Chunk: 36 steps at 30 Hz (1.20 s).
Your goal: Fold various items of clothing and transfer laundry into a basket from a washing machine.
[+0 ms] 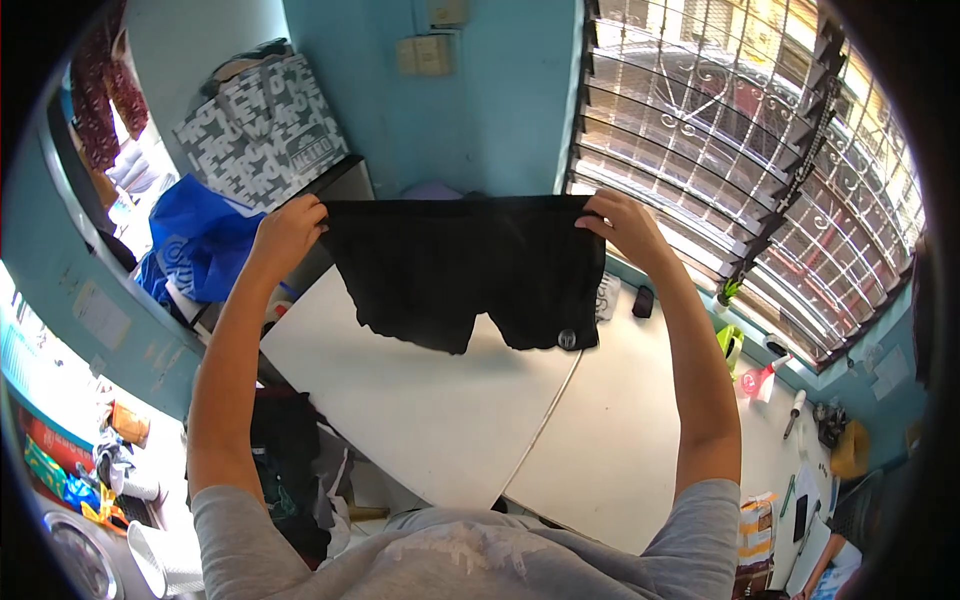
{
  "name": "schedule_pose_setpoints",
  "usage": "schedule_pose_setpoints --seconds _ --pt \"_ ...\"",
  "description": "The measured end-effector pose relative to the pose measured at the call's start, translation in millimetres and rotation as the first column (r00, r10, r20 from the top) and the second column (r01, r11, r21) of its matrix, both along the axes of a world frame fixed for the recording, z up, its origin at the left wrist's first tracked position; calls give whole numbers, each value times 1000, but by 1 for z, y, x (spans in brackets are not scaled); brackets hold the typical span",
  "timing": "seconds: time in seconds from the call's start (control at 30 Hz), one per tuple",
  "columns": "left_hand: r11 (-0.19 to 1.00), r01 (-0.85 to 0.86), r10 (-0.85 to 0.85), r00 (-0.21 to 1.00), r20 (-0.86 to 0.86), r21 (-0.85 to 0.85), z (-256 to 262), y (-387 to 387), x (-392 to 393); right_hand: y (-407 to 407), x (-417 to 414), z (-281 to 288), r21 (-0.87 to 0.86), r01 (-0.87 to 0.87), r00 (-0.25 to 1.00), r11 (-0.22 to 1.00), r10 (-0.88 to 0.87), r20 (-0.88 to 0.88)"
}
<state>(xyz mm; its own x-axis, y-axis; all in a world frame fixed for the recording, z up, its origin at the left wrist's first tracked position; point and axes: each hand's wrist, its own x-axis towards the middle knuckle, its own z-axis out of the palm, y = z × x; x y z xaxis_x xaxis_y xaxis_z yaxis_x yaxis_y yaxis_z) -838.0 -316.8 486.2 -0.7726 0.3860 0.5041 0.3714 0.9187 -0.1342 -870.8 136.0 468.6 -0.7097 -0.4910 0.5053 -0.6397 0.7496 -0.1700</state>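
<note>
Black shorts [465, 262] hang spread out between my two hands, with the waistband at the top and the legs hanging down. My left hand [291, 229] pinches the left end of the waistband. The right end of the waistband is gripped by my right hand [619, 225], between thumb and fingers. A small round emblem shows near the hem of the right-hand leg. Below and behind the shorts lies a white table [420, 420], with a seam running across it.
A blue bag [199, 240] and a patterned bag [262, 127] stand at the left. Dark clothes [289, 457] lie left of the table. Along the window side are a spray bottle [761, 379], a small plant [726, 292] and a phone [801, 517]. Part of another person's arm [823, 562] shows at lower right.
</note>
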Motion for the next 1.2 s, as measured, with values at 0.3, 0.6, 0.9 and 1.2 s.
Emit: schedule_pose_setpoints --seconds 0.3,0.6,0.9,1.2 --pt "941 73 -98 993 62 331 -18 28 -31 15 7 -12 -235 -2 1000 972 0 -7" --pt "887 301 -357 928 108 350 -15 0 -40 16 54 8 -8 154 956 988 -147 254" --pt "520 -26 -576 728 373 854 -54 -3 -98 -3 14 -37 -716 492 762 495 153 630" --pt "352 146 -549 832 77 925 -78 165 -43 -114 11 -44 -738 422 840 526 79 537"
